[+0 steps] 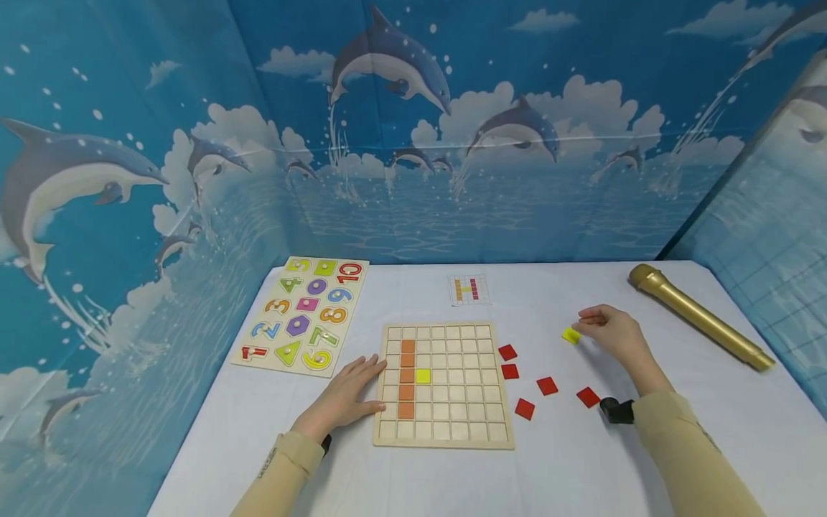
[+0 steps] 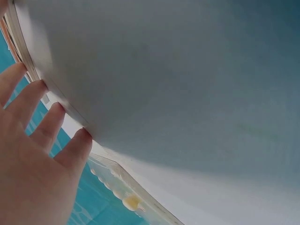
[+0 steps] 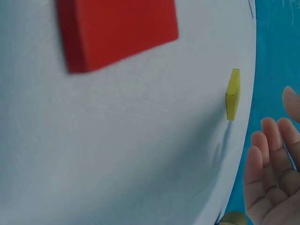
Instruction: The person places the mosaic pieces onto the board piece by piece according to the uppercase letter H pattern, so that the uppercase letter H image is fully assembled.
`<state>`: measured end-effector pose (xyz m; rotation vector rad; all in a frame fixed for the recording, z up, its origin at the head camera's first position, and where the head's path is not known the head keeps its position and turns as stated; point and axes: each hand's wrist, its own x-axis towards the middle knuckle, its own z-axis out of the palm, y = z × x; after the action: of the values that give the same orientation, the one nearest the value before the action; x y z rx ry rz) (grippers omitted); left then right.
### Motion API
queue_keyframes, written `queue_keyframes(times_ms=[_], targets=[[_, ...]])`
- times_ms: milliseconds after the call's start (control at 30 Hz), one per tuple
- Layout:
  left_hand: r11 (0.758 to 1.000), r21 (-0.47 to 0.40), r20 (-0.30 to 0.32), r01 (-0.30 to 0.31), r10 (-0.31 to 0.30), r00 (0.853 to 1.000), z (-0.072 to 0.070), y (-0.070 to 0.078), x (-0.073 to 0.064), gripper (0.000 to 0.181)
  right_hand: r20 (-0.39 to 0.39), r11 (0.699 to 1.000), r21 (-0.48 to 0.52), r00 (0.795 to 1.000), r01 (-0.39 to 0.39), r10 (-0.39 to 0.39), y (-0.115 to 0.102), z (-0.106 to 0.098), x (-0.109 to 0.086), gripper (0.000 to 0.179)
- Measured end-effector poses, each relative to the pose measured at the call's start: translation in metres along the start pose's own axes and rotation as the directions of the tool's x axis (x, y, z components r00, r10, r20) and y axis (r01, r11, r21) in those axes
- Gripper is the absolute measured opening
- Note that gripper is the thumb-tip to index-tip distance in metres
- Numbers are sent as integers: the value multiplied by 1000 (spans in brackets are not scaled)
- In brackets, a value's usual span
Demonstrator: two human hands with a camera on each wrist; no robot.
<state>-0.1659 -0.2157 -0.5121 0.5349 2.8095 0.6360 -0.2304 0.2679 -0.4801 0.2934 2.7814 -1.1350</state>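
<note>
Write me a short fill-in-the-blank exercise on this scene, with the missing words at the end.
1. In the head view, the left hand touches the board at its ____ edge.
2. The orange tiles on the board number ____.
3. The loose tile nearest the right hand is coloured ____.
4. The microphone is coloured ____.

Missing words: left; five; yellow; gold.
</note>
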Motion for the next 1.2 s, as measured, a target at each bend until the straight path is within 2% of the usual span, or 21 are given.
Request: queue_keyframes(times_ms=[333,733,1200], targets=[[1000,3,0,-5,5,1000,-1,0,-1,76,98,997,-47,993,-54,58,2,2,8,50],[1000,5,6,-3,3,1000,0,-1,-1,78,167,992,-110,983,-58,76,2,5,11,50],[1000,-2,-4,-3,3,1000,-1,1,-2,76,175,986,-150,980,-68,94,1,8,14,35]])
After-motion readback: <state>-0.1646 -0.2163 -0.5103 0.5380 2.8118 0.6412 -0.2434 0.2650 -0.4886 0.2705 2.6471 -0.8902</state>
